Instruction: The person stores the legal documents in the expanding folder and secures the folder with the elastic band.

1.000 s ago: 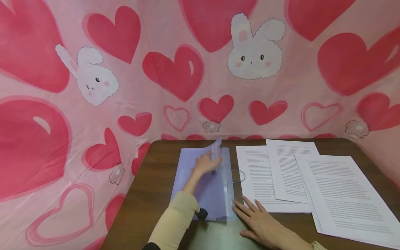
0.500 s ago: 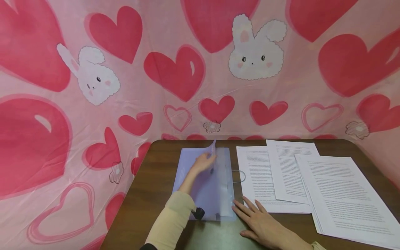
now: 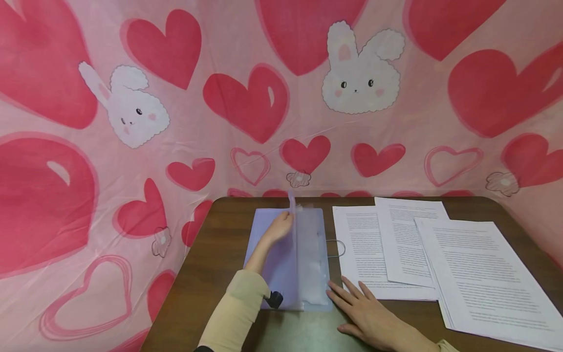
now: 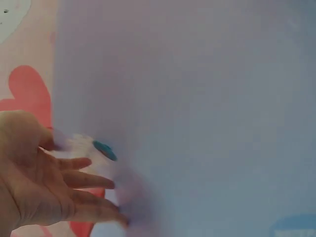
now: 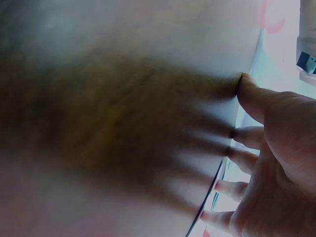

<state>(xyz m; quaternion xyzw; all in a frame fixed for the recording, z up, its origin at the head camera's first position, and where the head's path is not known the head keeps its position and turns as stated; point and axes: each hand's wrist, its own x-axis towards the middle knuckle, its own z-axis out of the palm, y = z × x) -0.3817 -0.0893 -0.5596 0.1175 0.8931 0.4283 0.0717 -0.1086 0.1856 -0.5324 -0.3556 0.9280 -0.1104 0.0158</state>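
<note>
A translucent purple document folder (image 3: 312,254) lies on the table, a pale, clear inner layer showing on its right side. My left hand (image 3: 278,227) pinches the free edge of its purple cover (image 3: 292,201) near the top, holding it raised almost upright. In the left wrist view the cover fills most of the picture, with a small teal button (image 4: 104,150) beside the fingers. My right hand (image 3: 371,313) rests palm down with fingers spread on the table, fingertips close to the folder's lower right corner and the nearest sheets.
Three overlapping stacks of printed paper (image 3: 492,269) lie on the right of the brown table (image 3: 211,254). A thin elastic loop (image 3: 337,248) sticks out from the folder's right side. Behind the table hangs a pink cloth (image 3: 308,117) with hearts and rabbits.
My left hand has moved left and swung the cover's free edge with it, uncovering more of the pale inner layer. The right hand stays in place.
</note>
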